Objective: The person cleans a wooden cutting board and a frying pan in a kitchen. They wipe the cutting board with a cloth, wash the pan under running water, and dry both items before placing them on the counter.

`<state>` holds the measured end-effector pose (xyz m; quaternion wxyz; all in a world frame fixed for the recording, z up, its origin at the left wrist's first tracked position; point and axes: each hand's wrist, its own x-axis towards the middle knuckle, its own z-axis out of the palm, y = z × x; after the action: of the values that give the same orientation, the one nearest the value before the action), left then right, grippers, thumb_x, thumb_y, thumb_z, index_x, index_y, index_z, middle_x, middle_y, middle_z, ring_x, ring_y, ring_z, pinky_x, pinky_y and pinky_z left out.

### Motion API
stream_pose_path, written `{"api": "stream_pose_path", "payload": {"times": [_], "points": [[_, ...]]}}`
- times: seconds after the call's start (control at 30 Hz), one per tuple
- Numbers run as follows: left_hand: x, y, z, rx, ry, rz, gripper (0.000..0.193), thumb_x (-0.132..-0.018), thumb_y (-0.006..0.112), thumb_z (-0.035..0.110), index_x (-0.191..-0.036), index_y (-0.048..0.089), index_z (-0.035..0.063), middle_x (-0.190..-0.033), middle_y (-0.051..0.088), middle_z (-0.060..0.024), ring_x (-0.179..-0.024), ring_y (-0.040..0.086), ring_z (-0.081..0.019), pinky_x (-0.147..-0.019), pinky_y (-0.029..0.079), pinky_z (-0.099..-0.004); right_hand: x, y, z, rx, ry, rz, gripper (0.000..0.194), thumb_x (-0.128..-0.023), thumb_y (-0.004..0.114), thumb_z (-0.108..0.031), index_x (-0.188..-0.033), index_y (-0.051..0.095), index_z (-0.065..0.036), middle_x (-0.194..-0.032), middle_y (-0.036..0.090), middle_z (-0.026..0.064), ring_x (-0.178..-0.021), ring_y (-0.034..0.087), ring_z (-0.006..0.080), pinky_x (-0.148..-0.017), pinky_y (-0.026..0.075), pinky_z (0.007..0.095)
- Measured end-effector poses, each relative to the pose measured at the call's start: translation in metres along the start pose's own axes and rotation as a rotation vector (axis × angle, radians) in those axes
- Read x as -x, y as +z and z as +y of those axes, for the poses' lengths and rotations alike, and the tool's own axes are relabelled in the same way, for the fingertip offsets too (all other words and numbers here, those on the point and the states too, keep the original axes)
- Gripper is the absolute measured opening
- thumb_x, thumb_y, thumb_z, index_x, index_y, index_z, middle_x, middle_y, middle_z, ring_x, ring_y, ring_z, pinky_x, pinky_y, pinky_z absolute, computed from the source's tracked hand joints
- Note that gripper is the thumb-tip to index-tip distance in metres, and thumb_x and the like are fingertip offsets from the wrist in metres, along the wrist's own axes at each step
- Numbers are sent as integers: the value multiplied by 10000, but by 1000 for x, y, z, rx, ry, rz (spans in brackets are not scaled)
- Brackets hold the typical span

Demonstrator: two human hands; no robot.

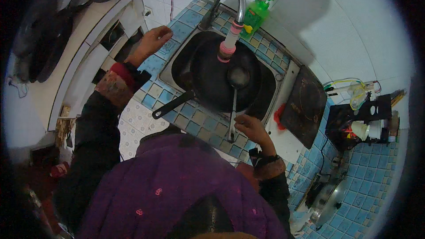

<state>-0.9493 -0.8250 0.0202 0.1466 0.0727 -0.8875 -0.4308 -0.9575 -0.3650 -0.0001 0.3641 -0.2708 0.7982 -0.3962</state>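
A dark frying pan (212, 73) rests over the metal sink (166, 69), its black handle (174, 105) pointing to the lower left. A ladle (238, 77) lies in the pan, and its metal handle reaches over the tiled front edge. My right hand (252, 129) is at that handle, fingers curled against its side; whether they grip it cannot be told. My left hand (151, 43) is over the tiled counter left of the sink, fingers curled, with nothing visible in it. A curved faucet (241, 3) with a pink and clear spout filter (229, 44) hangs above the pan.
A green pump bottle (255, 16) stands behind the sink against the wall. Right of the sink are a red cloth (280, 117) and a dark flat cooktop (303, 106). Farther right sit a black rack (358, 116) with containers and a shiny metal lid (328, 202).
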Motion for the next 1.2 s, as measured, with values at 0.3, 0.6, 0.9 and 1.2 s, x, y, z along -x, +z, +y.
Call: {"api": "stream_pose_path", "payload": {"times": [0.3,0.6,0.9,1.2], "points": [[-177,55,-18,-37,123,-38,341,-869,541,302,-1057,579,20,-923,627,-85,-870,588,-167,-778,459,-304,13,41,-15,-362,266,234,257,-822,611,-154,-1024,565,-2,-874,605,51,-811,575,120,-671,468,271],[-267,107,-45,-210,307,4,271,-789,561,321,-983,621,142,-882,622,-133,-814,586,-324,-692,462,-382,14,53,-20,-438,440,370,223,-817,604,-163,-980,580,-12,-865,622,79,-821,576,140,-710,450,287],[-284,108,-57,-563,375,-234,333,-820,593,250,-1066,549,30,-916,621,-129,-864,607,-238,-759,477,-327,9,53,-13,-84,338,437,238,-811,602,-173,-992,577,-20,-850,618,89,-773,575,164,-699,455,302],[-249,64,-108,280,68,-15,364,-832,588,284,-1088,536,30,-929,623,-113,-880,603,-213,-794,461,-311,5,51,-9,-126,297,402,260,-804,620,-160,-1004,563,-5,-853,629,119,-770,608,161,-669,463,278]]}}
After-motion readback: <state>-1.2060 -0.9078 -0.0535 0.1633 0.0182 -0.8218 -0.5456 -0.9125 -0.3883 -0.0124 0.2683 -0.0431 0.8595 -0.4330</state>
